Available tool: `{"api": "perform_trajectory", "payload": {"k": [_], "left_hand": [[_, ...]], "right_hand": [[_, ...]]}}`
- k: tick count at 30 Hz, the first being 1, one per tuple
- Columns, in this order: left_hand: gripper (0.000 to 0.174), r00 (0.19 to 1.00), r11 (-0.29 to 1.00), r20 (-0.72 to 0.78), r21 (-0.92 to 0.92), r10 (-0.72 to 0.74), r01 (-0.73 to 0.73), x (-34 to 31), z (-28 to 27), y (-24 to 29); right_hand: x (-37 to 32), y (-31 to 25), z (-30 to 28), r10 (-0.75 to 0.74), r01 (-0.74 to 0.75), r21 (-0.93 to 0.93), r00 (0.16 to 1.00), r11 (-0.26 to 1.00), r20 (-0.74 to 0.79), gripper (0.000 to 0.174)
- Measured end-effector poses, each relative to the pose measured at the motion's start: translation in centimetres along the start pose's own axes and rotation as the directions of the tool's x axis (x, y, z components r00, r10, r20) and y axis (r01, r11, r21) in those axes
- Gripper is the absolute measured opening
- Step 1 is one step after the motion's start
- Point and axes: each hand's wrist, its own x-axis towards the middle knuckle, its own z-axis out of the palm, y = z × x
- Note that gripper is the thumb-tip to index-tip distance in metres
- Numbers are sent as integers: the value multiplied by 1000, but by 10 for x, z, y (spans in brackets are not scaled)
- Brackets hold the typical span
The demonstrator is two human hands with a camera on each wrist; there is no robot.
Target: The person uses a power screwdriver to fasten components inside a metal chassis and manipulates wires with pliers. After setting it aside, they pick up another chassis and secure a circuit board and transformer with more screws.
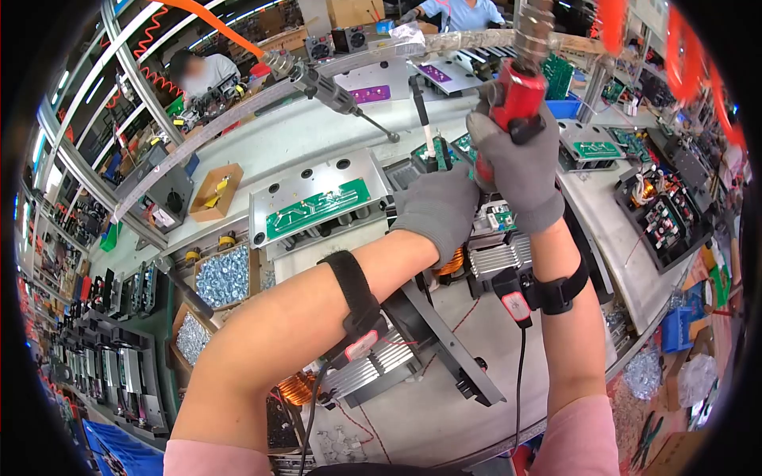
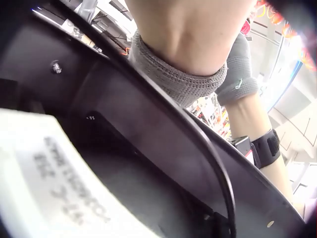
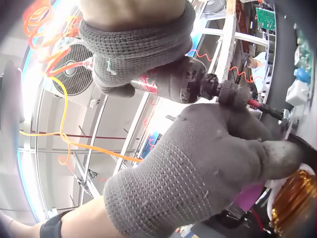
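The right hand (image 1: 524, 163) grips a red and metal power screwdriver (image 1: 517, 91); its fingers curl round the body. In the right wrist view, the screwdriver's chuck (image 3: 234, 93) leads to a thin bit aimed at a small metal fastener (image 3: 286, 118) beside a board. The gloved left hand (image 3: 188, 158) lies just below the chuck, its thumb extended near a copper coil (image 3: 294, 201); whether its fingers hold anything is hidden. In the head view, the left hand (image 1: 442, 208) reaches into an open black unit with a silver heatsink (image 1: 500, 255). The left wrist view shows mainly a dark panel (image 2: 133, 109).
A metal plate with a green board (image 1: 317, 208) stands left of the unit. Boxes of screws (image 1: 222, 276) lie further left. Another screwdriver (image 1: 333, 94) hangs above the bench. Another open unit (image 1: 663, 214) is at the right; people sit across the bench.
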Motion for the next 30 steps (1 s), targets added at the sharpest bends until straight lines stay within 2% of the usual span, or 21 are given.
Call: {"api": "perform_trajectory", "payload": {"k": [2, 4, 6, 7, 9, 10, 12, 14, 15, 17, 18, 19, 20, 22, 24, 26, 28, 30], "left_hand": [[25, 1000, 1000, -11, 9, -17, 18, 0, 5, 0], [23, 999, 999, -34, 18, -29, 30, -1, 4, 1], [23, 998, 996, -42, 78, 37, -34, -5, 2, 2], [23, 998, 997, -48, 74, 36, -32, -6, 1, 2], [27, 1000, 991, 12, 135, 21, -22, -9, -4, 5], [27, 1000, 991, -1, 134, 23, -23, -11, -6, 3], [27, 986, 980, 38, 113, 160, -163, -13, -9, -1], [24, 993, 988, -9, 98, 122, -120, -18, -13, 7], [21, 996, 994, -37, 79, 80, -77, -20, -15, 9], [22, 991, 996, -102, 33, 88, -85, -27, -41, 11], [24, 984, 996, -153, -15, 89, -92, -32, -57, 11], [27, 979, 985, -151, 128, 135, -116, -43, -82, 13], [27, 979, 985, -153, 128, 134, -115, -49, -97, 9], [29, 978, 990, -157, 27, 140, -138, -55, -121, -2], [30, 971, 979, -145, 96, 192, -180, -60, -131, -11], [32, 995, 990, -78, 133, 56, -45, -61, -131, -16], [33, 997, 992, -53, 120, 53, -47, -59, -127, -21], [37, 999, 994, 4, 94, 54, -54, -54, -120, -23]], "right_hand": [[4, 2, 4, 99, -94, -63, 993, 994, 70, 33], [6, 6, 6, 105, -101, -47, 990, 994, 97, 30], [10, 10, 5, 202, -190, -117, 975, 975, 98, 28], [10, 11, 4, 198, -185, -120, 975, 975, 103, 28], [10, 10, 0, 282, -283, -9, 951, 959, 125, 26], [10, 10, -2, 270, -271, -11, 954, 962, 128, 26], [8, 16, -6, 247, -252, 37, 964, 967, 96, 22], [8, 22, -11, 200, -203, 20, 976, 979, 91, 21], [8, 21, -12, 230, -233, 33, 970, 972, 84, 22], [6, 10, -12, 335, -338, 19, 937, 941, 99, 24], [5, 10, -9, 335, -338, 19, 937, 941, 102, 24], [3, 11, -6, 258, -261, 18, 960, 965, 109, 24], [2, 10, -2, 177, -181, 18, 977, 983, 116, 24], [3, 3, 3, 174, -175, 4, 977, 984, 122, 26], [5, 11, 2, 185, -177, -64, 972, 982, 147, 27], [5, 14, 1, 199, -193, -53, 970, 980, 142, 26], [4, 15, 1, 215, -218, 11, 970, 976, 114, 23], [5, 16, -4, 246, -247, -5, 963, 969, 110, 23]]}}
